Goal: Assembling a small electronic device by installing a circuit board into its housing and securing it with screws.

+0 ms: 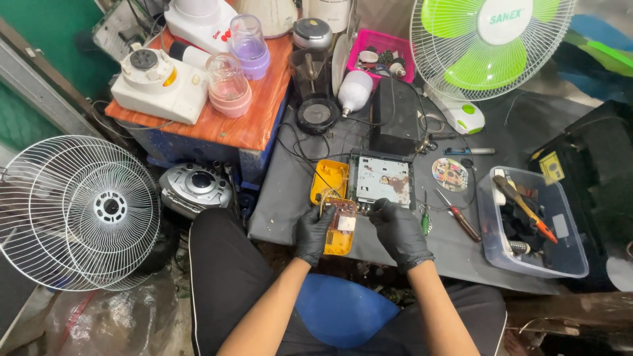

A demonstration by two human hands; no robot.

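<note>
The left hand (314, 232), in a black glove, holds a brown circuit board (343, 216) by its left edge, with the fingers curled around it. The right hand (397, 227), also in a black glove, is closed at the right edge of the same board; its fingertips are at the board, but it is not possible to tell if they pinch the board or a small part on it. The board lies over a yellow case half (340, 242), between the two hands, near the front edge of the grey mat (290, 191).

Just beyond the left hand lies the other yellow case half (329, 179). Just beyond the right hand is an open metal chassis (382, 178), touching the yellow half beside it. To the right of the right hand lie a small green screwdriver (426, 221) and a red screwdriver (459, 217), and a little farther a disc (450, 174). Still more to the right stands a clear plastic box (566, 257) with tools inside.

Far beyond the hands are a white bulb (355, 91), a pink basket (359, 49) and a green fan (491, 46). Well to the left of the left hand lies a white fan grille (79, 211).
</note>
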